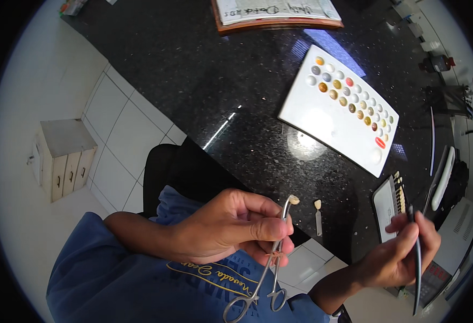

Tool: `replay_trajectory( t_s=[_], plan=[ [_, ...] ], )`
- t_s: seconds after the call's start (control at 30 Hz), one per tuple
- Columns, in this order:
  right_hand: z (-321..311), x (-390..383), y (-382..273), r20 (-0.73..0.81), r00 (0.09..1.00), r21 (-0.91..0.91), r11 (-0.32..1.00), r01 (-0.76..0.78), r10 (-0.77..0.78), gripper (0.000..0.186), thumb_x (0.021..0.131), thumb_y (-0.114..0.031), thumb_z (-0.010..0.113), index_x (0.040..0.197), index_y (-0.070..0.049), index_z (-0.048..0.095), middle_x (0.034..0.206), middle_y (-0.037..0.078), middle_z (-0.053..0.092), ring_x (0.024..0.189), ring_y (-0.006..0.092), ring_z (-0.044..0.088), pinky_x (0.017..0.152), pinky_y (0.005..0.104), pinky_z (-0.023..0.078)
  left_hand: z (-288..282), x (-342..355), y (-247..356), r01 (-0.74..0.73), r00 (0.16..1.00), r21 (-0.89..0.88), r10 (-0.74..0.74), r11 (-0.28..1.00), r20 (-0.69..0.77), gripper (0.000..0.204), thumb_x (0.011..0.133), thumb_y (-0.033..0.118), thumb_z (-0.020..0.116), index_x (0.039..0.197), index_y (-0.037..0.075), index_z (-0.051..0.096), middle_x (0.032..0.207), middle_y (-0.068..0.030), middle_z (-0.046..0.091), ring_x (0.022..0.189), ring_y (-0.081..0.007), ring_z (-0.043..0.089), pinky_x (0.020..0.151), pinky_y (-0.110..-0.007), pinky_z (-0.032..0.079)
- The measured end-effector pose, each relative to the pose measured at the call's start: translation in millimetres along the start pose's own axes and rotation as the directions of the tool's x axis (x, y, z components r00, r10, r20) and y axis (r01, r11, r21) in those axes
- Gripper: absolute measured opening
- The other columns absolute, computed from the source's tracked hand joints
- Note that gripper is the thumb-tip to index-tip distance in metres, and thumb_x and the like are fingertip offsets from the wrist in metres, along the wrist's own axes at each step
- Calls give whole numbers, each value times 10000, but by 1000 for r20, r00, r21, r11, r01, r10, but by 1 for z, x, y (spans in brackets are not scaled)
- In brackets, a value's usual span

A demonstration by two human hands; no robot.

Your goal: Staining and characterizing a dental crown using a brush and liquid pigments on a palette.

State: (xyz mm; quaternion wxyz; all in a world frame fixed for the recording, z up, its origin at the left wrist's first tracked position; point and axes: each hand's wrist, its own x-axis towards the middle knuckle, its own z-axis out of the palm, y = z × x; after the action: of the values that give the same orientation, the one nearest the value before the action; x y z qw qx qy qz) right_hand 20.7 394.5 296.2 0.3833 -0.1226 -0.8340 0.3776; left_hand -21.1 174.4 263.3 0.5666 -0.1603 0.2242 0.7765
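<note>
My left hand (231,231) grips steel scissor-handled forceps (264,275) with a bent tip, which carries a small tooth-coloured piece (294,200); an orange band is wound round the shanks. A slim dark handled tool, like a brush (417,258), is in my right hand (392,255), its fingertips closed round it. Just past my left hand, a single tooth shade tab (318,218) lies on the black speckled counter (204,97). Near my right hand lies an open shade guide case (383,210) with a row of tooth samples.
A white palette (322,126) with coloured wells lies ahead, below a folder with papers (277,13). At right are a white-handled tool (442,177), a holder with tools (457,102) and a machine (457,231). A small cabinet (67,161) stands left on the floor.
</note>
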Motion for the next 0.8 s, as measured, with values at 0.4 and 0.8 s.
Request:
replay_trajectory(
  t_s=[0.4,0.8],
  plan=[
    [27,-59,-17,231,973,269,962,-38,-26,236,871,-236,601,890,-29,490,642,76,481,487,118,490,418,195,374,-1,0,2,19,999,-31,-18,999,30,249,900,186,572,1009,-38,562,889,-143,639,809,-218,657,676,-288,554],
    [25,-57,-15,289,954,255,967,7,-83,246,869,-233,611,897,-15,500,638,79,505,493,125,509,445,201,393,-2,0,0,6,999,-39,-4,999,51,299,898,223,580,1036,-42,568,900,-133,649,818,-189,663,705,-286,575]
  ],
)
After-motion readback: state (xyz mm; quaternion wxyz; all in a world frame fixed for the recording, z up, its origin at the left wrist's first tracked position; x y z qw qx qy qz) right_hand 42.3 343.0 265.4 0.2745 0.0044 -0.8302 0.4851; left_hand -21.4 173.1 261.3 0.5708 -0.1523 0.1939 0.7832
